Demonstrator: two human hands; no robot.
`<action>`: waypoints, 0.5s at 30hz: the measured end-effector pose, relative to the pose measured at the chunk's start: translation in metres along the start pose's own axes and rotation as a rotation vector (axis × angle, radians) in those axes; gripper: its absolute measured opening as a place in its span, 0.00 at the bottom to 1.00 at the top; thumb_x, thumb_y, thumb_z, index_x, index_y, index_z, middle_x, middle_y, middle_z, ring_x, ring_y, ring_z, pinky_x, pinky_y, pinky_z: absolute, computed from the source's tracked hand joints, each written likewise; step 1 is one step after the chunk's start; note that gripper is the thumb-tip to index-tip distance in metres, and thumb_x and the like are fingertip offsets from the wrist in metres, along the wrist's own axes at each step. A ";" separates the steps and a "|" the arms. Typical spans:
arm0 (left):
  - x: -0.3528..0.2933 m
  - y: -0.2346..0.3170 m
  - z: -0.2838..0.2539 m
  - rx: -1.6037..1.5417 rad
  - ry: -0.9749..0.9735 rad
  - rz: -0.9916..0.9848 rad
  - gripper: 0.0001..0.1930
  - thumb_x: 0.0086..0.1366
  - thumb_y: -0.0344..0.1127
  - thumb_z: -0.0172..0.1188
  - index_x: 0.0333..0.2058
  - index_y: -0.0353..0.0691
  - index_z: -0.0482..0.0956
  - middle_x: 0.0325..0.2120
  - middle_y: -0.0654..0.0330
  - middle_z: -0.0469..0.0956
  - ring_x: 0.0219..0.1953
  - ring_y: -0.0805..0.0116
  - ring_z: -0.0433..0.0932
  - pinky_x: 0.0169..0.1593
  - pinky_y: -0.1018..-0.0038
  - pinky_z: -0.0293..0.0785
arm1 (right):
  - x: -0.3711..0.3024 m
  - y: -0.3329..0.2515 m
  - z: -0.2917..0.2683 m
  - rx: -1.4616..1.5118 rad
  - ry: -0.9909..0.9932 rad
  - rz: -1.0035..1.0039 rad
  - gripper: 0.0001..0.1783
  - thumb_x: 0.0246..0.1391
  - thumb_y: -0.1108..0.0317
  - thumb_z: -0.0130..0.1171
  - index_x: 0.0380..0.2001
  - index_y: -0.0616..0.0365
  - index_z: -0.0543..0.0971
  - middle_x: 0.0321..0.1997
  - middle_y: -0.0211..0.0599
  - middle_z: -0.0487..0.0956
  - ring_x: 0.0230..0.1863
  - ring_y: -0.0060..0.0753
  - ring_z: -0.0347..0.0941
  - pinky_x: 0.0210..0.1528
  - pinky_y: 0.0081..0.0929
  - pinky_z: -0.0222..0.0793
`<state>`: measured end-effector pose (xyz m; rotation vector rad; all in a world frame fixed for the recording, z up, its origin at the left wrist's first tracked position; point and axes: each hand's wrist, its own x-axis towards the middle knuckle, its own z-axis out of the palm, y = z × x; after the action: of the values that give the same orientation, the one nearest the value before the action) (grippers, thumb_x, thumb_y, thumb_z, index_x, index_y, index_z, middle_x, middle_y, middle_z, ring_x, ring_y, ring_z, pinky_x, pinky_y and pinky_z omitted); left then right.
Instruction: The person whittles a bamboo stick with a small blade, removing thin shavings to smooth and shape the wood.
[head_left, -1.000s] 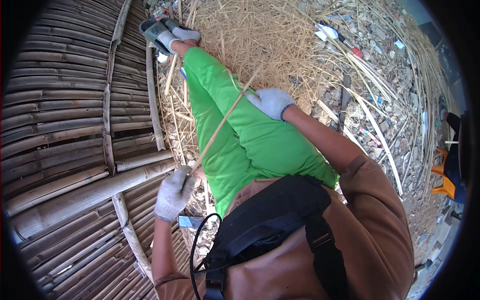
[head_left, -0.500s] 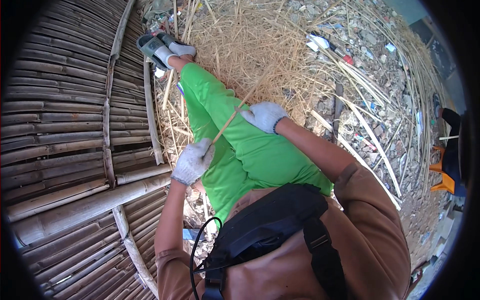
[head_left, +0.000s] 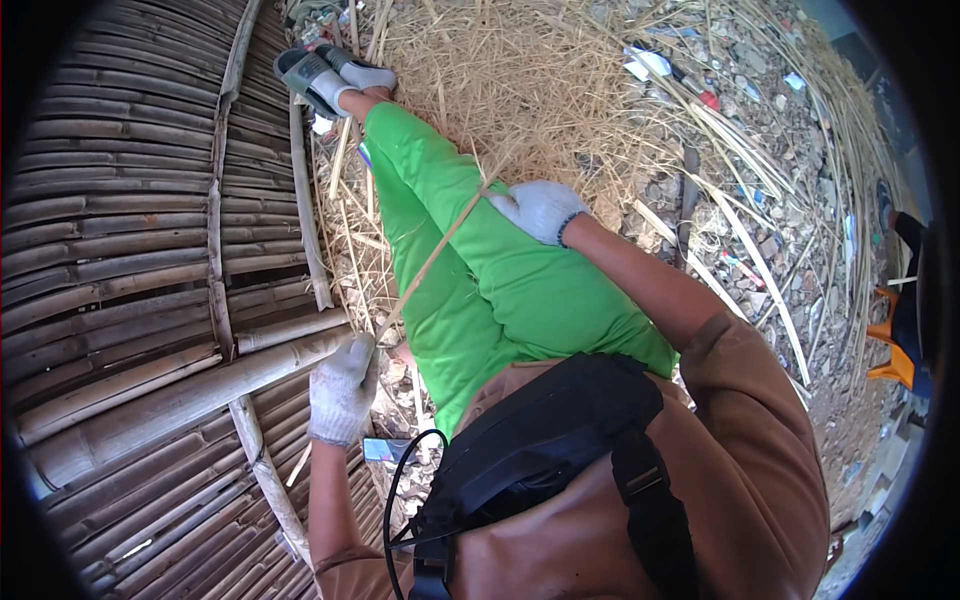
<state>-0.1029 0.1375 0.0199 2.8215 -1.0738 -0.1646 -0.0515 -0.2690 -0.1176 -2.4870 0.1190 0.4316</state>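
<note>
A thin bamboo strip (head_left: 432, 262) runs slantwise across the green trousers (head_left: 520, 290) over my thighs. Its near end sits in my left hand (head_left: 342, 392), closed in a whitish knitted glove beside the left thigh. My right hand (head_left: 540, 211), gloved alike, rests on the leg near the knee with fingers closed at the strip's far part. Something small and thin lies at those fingertips against the strip; I cannot make out what it is. Fine fibres curl off the strip there.
A bamboo slat platform (head_left: 120, 250) with a thick pole (head_left: 190, 405) lies along my left. Pale shavings (head_left: 480, 80) heap beyond my legs. Rubble and long bamboo strips (head_left: 750, 250) cover the ground at right. Another person's dark-clothed leg (head_left: 908, 235) and an orange stool (head_left: 890, 350) are at the far right.
My left hand has drawn down and left toward the pole, pulling the bamboo strip with it. The right hand stays near the knee.
</note>
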 end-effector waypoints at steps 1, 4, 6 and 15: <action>0.010 0.001 0.007 0.030 -0.006 -0.003 0.06 0.74 0.32 0.64 0.44 0.43 0.76 0.29 0.49 0.79 0.30 0.40 0.84 0.32 0.49 0.79 | -0.002 -0.001 -0.001 -0.008 -0.012 0.001 0.46 0.77 0.28 0.35 0.44 0.57 0.90 0.48 0.58 0.89 0.51 0.64 0.87 0.58 0.60 0.81; 0.051 0.017 0.030 0.118 0.002 0.003 0.06 0.73 0.34 0.64 0.41 0.43 0.75 0.28 0.52 0.80 0.28 0.46 0.85 0.31 0.53 0.80 | -0.003 -0.010 -0.009 -0.050 -0.034 -0.016 0.47 0.77 0.28 0.35 0.42 0.58 0.90 0.46 0.58 0.90 0.49 0.64 0.88 0.57 0.60 0.82; 0.086 0.026 0.051 0.059 0.026 0.002 0.06 0.73 0.34 0.64 0.41 0.43 0.75 0.29 0.50 0.81 0.29 0.44 0.85 0.32 0.51 0.81 | 0.000 -0.011 -0.008 -0.081 -0.032 -0.035 0.47 0.77 0.28 0.34 0.41 0.58 0.91 0.45 0.57 0.90 0.48 0.63 0.88 0.56 0.59 0.82; 0.087 0.018 0.052 0.150 -0.017 0.069 0.09 0.72 0.37 0.66 0.41 0.42 0.76 0.29 0.51 0.82 0.28 0.45 0.86 0.34 0.53 0.83 | -0.002 -0.003 -0.003 -0.003 0.019 0.051 0.49 0.77 0.28 0.32 0.40 0.59 0.90 0.44 0.60 0.90 0.48 0.65 0.88 0.56 0.61 0.82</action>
<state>-0.0574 0.0620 -0.0334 2.9127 -1.2347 -0.1057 -0.0526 -0.2682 -0.1133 -2.4962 0.1900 0.4292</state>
